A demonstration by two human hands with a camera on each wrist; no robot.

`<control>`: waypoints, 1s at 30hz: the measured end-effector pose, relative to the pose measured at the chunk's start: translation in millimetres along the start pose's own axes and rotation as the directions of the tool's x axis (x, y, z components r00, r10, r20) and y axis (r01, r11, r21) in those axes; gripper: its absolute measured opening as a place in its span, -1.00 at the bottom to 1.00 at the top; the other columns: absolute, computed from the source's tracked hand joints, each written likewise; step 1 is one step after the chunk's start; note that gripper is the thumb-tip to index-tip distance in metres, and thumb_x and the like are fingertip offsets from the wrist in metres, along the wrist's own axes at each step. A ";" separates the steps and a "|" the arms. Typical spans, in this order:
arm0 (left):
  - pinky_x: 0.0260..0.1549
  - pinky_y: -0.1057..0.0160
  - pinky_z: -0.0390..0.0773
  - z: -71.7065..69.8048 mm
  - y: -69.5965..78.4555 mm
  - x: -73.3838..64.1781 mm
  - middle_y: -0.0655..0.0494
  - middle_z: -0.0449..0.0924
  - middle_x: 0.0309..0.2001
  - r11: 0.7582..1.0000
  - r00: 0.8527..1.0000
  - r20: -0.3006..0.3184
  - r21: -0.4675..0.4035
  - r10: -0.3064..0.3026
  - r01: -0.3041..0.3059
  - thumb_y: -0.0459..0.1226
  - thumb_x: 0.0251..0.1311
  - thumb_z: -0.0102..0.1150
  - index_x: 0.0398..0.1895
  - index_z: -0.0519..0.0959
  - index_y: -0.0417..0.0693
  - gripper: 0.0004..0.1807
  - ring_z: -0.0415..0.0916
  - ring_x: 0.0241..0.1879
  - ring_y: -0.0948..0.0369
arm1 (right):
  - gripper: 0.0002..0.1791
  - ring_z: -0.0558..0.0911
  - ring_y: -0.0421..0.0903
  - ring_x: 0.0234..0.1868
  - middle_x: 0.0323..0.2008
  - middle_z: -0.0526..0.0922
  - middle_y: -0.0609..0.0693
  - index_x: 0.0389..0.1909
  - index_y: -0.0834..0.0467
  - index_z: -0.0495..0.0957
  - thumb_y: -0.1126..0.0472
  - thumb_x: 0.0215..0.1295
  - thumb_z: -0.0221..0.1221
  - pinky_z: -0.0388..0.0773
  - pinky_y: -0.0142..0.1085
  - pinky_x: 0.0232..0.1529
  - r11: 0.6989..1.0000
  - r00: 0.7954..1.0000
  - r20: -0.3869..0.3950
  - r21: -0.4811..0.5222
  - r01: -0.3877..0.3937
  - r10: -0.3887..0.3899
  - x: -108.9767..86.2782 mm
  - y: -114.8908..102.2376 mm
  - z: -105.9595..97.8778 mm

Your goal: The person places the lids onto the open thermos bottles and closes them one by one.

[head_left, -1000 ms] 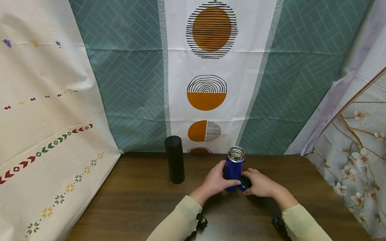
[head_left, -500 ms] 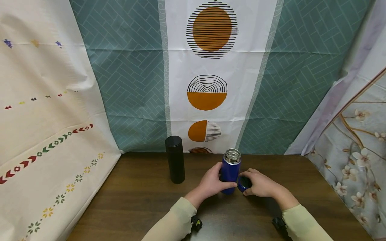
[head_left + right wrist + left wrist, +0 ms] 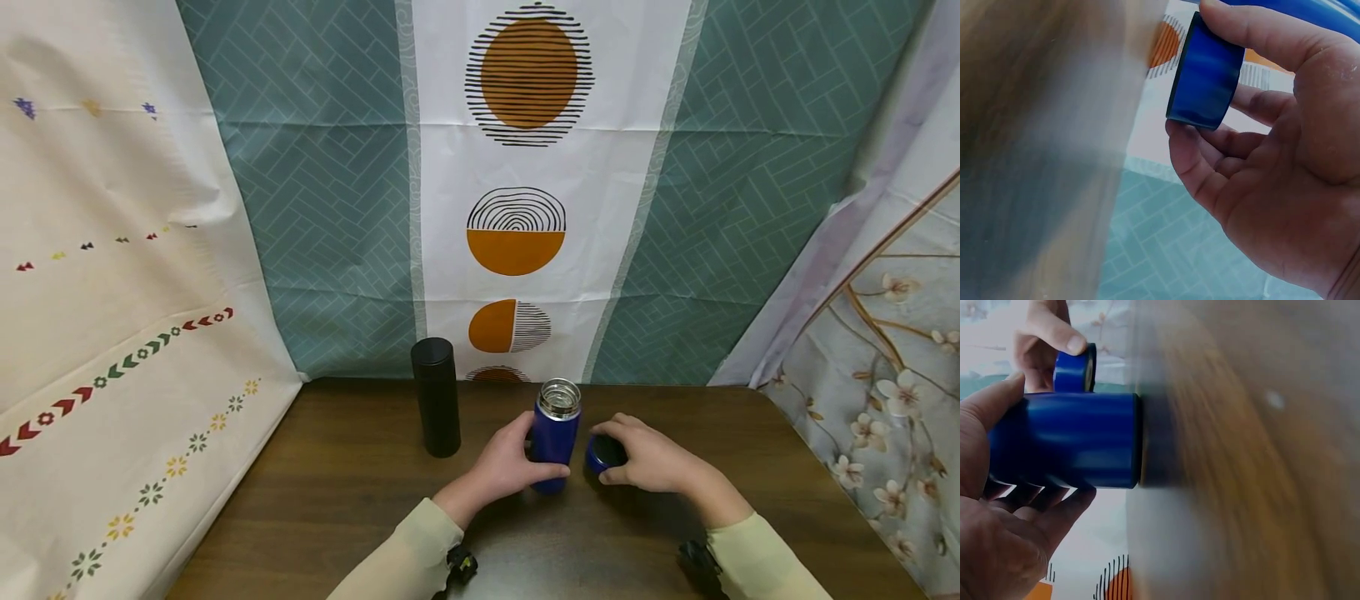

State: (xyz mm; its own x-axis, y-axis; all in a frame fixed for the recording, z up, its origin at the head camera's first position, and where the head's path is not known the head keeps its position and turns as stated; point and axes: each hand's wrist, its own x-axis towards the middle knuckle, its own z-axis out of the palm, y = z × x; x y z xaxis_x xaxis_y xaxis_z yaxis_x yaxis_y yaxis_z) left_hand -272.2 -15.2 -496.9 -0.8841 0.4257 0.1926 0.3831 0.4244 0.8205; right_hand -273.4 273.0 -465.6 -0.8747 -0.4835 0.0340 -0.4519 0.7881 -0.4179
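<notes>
The wooden table [image 3: 337, 517] carries a black cylindrical flask [image 3: 437, 400], upright left of centre towards the far edge. The left hand [image 3: 504, 463] grips an uncapped blue vacuum flask [image 3: 553, 443], upright at mid-width, nearer the far edge than the front. The right hand [image 3: 652, 454] pinches its blue cap [image 3: 1207, 72] just beside it, towards the table's right edge.

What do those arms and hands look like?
The left hand and right hand are ungloved. The left sleeve and right sleeve are pale yellow-green. Near the cuffs: a black left wrist device with a yellowish patch, and a black right wrist device.
</notes>
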 end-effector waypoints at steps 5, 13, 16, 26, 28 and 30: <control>0.22 -0.15 0.71 -11.0 -0.7 -12.8 0.15 0.65 0.35 1.000 1.000 0.027 -0.009 -0.008 0.008 0.05 0.21 0.70 0.51 0.47 0.11 -0.13 0.69 0.28 0.04 | -0.24 0.61 -0.07 0.11 0.11 0.61 -0.10 0.39 0.15 0.63 -0.01 0.21 0.63 0.67 0.04 0.13 1.000 0.999 -0.013 -0.003 0.029 -0.029 -2.7 -5.9 -3.3; 0.21 -0.11 0.71 -22.1 -4.0 -31.1 0.19 0.67 0.32 1.000 0.998 0.056 -0.013 0.006 -0.005 0.09 0.18 0.71 0.47 0.50 0.11 -0.14 0.69 0.26 0.10 | -0.28 0.59 -0.13 0.08 0.07 0.59 -0.17 0.39 0.08 0.63 0.00 0.24 0.62 0.68 -0.09 0.10 0.995 0.994 -0.048 -0.004 0.100 -0.100 -7.0 -18.4 -10.7; 0.23 -0.14 0.70 -25.9 -3.5 -37.7 0.19 0.66 0.33 1.000 0.997 0.075 -0.022 -0.010 0.012 0.09 0.18 0.70 0.49 0.49 0.11 -0.13 0.68 0.28 0.08 | -0.28 0.59 -0.14 0.08 0.08 0.58 -0.18 0.39 0.06 0.63 -0.01 0.25 0.61 0.68 -0.10 0.10 0.993 0.992 -0.052 0.003 0.118 -0.117 -7.6 -23.2 -13.9; 0.23 -0.13 0.70 -32.7 -4.7 -52.3 0.22 0.67 0.32 0.999 0.994 0.105 -0.021 -0.026 0.028 0.08 0.16 0.72 0.49 0.49 0.14 -0.12 0.67 0.28 0.09 | -0.32 0.58 -0.18 0.01 0.11 0.58 -0.19 0.40 -0.03 0.62 -0.03 0.29 0.59 0.67 -0.25 -0.04 0.970 0.973 -0.063 0.080 0.228 -0.223 -3.1 -39.4 -30.3; 0.24 -0.14 0.69 -33.3 -5.0 -54.4 0.24 0.67 0.32 0.999 0.994 0.109 -0.021 -0.027 0.029 0.08 0.16 0.72 0.50 0.49 0.15 -0.12 0.67 0.28 0.10 | -0.32 0.58 -0.18 -0.03 0.12 0.57 -0.17 0.41 -0.06 0.61 -0.02 0.30 0.59 0.67 -0.29 -0.11 0.962 0.967 -0.060 0.107 0.252 -0.247 -1.1 -42.8 -35.2; 0.25 -0.14 0.68 -33.9 -5.2 -56.1 0.26 0.66 0.33 0.999 0.993 0.113 -0.024 -0.025 0.028 0.08 0.16 0.73 0.50 0.49 0.17 -0.12 0.66 0.29 0.12 | -0.32 0.58 -0.18 -0.06 0.12 0.56 -0.16 0.42 -0.09 0.60 0.01 0.31 0.59 0.68 -0.30 -0.17 0.952 0.961 -0.059 0.131 0.277 -0.272 1.1 -46.4 -40.7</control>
State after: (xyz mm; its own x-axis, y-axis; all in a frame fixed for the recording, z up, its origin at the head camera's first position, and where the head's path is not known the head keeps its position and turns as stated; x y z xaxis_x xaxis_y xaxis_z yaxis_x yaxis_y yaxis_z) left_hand -233.6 -68.4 -493.7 -0.8574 0.5028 0.1101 0.3519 0.4164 0.8383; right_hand -260.6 251.4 -409.3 -0.7277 -0.6561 0.1997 -0.6497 0.5661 -0.5074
